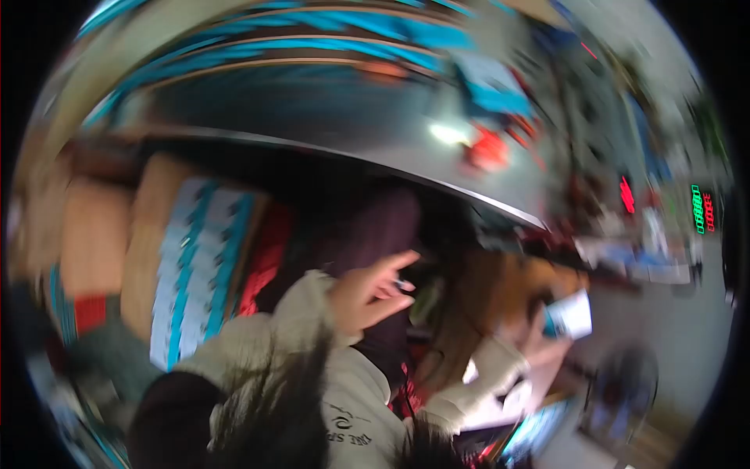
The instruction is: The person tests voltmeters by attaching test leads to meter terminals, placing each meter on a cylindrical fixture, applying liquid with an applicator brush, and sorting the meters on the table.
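My left hand (371, 295) is held over my lap, its fingers stretched and apart. A small dark and light spot shows among its fingers, too blurred to make out. Out to the right, my right hand (544, 344) grips a small white and blue box (576, 315), smeared by motion. Its fingers are partly hidden by the box.
A dark metal table (312, 109) with a pale edge lies in front, bearing a red object (488, 150) and a blue and white box (492, 82). White and blue boxes (199, 266) stand in a carton at left. A fan (623, 387) stands lower right.
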### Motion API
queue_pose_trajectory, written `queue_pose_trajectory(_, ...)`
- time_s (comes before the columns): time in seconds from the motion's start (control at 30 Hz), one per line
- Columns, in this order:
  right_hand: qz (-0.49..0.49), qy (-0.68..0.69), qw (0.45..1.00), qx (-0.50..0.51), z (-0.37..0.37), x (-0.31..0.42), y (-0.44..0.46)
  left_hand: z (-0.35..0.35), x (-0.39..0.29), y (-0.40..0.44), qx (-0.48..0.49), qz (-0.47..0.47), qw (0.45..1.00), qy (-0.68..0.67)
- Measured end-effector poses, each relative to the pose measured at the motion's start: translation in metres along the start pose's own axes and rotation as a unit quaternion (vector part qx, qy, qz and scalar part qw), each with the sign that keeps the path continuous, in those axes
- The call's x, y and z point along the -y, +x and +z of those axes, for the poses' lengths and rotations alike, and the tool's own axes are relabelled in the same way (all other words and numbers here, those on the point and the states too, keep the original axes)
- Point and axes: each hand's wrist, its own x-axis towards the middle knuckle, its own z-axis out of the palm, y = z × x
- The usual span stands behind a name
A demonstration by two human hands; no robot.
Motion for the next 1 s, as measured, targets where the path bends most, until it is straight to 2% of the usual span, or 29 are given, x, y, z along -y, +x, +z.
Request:
queue_pose_trajectory(0.03, -0.024, -0.030, 0.999, -0.025, 0.003, -0.033, 0.016, -0.005, 0.000, 0.001, -0.011, 0.006, 1.000, 0.013)
queue_pose_trajectory(0.07, -0.037, -0.053, 0.996, -0.054, 0.017, -0.073, 0.033, -0.007, 0.001, 0.004, -0.027, -0.030, 0.999, 0.016)
queue_pose_trajectory(0.13, -0.040, -0.072, 0.993, -0.089, 0.045, -0.124, 0.055, -0.016, 0.001, 0.005, -0.034, -0.009, 0.998, 0.054)
queue_pose_trajectory(0.17, -0.037, -0.074, 0.991, -0.100, 0.052, -0.139, 0.063, -0.017, 0.017, 0.007, -0.073, 0.027, 0.996, 0.050)
queue_pose_trajectory(0.27, -0.029, -0.094, 0.986, -0.137, 0.063, -0.157, 0.079, -0.028, 0.018, -0.001, -0.110, 0.007, 0.992, 0.059)
queue_pose_trajectory(0.33, -0.029, -0.102, 0.981, -0.162, 0.061, -0.167, 0.086, -0.026, 0.022, -0.002, -0.146, 0.040, 0.987, 0.055)
queue_pose_trajectory(0.43, -0.053, -0.120, 0.967, -0.217, 0.055, -0.179, 0.086, -0.029, 0.010, -0.009, -0.101, 0.025, 0.993, 0.048)
queue_pose_trajectory(0.5, -0.118, -0.127, 0.946, -0.274, 0.051, -0.183, 0.078, -0.029, 0.000, -0.011, -0.090, 0.022, 0.994, 0.052)
queue_pose_trajectory(0.57, -0.240, -0.139, 0.906, -0.319, 0.052, -0.181, 0.056, -0.025, -0.005, -0.010, -0.063, 0.018, 0.997, 0.051)
queue_pose_trajectory(0.6, -0.316, -0.135, 0.886, -0.311, 0.058, -0.169, 0.036, -0.022, -0.006, -0.010, -0.092, 0.056, 0.991, 0.078)
queue_pose_trajectory(0.63, -0.375, -0.125, 0.874, -0.280, 0.067, -0.152, 0.011, -0.020, -0.008, -0.009, -0.116, 0.090, 0.984, 0.105)
queue_pose_trajectory(0.67, -0.427, -0.121, 0.864, -0.236, 0.076, -0.134, -0.018, -0.016, -0.013, -0.008, -0.114, 0.078, 0.984, 0.113)
queue_pose_trajectory(0.7, -0.288, 0.014, 0.953, -0.090, 0.098, -0.074, -0.057, -0.010, -0.009, -0.008, -0.148, 0.114, 0.972, 0.143)
queue_pose_trajectory(0.73, -0.235, 0.002, 0.972, 0.014, 0.105, -0.032, -0.085, -0.008, -0.008, -0.007, -0.154, 0.144, 0.958, 0.195)
queue_pose_trajectory(0.77, -0.200, 0.079, 0.974, 0.076, 0.115, 0.004, -0.108, -0.009, -0.009, -0.006, -0.163, 0.176, 0.939, 0.245)
queue_pose_trajectory(0.83, -0.159, 0.085, 0.976, 0.126, 0.125, 0.039, -0.127, -0.018, -0.011, -0.014, -0.155, 0.057, 0.969, 0.185)
queue_pose_trajectory(0.87, -0.162, 0.084, 0.971, 0.156, 0.123, 0.046, -0.125, -0.027, -0.019, -0.017, -0.159, 0.064, 0.973, 0.155)
queue_pose_trajectory(0.9, -0.168, 0.087, 0.963, 0.191, 0.122, 0.050, -0.123, -0.034, -0.014, -0.019, -0.180, 0.032, 0.983, 0.033)
queue_pose_trajectory(0.97, -0.111, 0.236, 0.938, 0.230, 0.127, 0.042, -0.123, -0.046, -0.025, -0.021, -0.176, 0.055, 0.975, -0.121)
queue_pose_trajectory(1.0, 0.002, 0.319, 0.903, 0.288, 0.128, 0.035, -0.128, -0.052, -0.029, -0.022, -0.179, 0.056, 0.975, -0.121)
